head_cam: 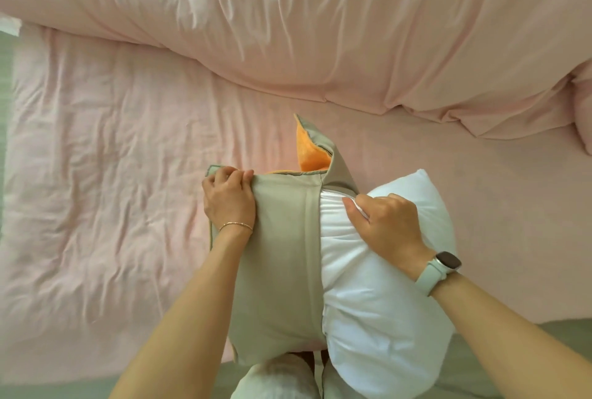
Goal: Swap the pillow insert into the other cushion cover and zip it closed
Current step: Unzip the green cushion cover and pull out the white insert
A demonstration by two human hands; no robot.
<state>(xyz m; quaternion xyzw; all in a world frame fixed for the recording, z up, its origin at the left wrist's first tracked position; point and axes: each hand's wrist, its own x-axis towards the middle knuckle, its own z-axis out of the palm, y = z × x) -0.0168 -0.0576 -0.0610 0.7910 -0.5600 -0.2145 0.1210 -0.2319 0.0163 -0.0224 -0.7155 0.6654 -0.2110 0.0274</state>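
Beige cover (282,238) stayed braced because your left hand (228,198) gripped its corner. Your right hand (384,225) pinched the white insert (384,318), working it through the opening.

Left hand (228,198) and right hand (386,225) both gripping.

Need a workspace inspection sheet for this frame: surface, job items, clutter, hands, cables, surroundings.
Surface: pink wrinkled bed sheet, with a bunched pink duvet lying across the far side.
Job's things: plump white pillow insert partly inside the beige fabric cushion cover; the cover's opening is unzipped. An orange plush piece shows behind the cover; whether it is the other cover cannot be told.
Clutter: nothing seen.
Hands: left hand grips the cover's far corner; right hand pinches the insert's fabric at the opening.
Cables: nothing seen.
Surroundings: green fabric edge nearest the camera; a white patch at far left, unclear.
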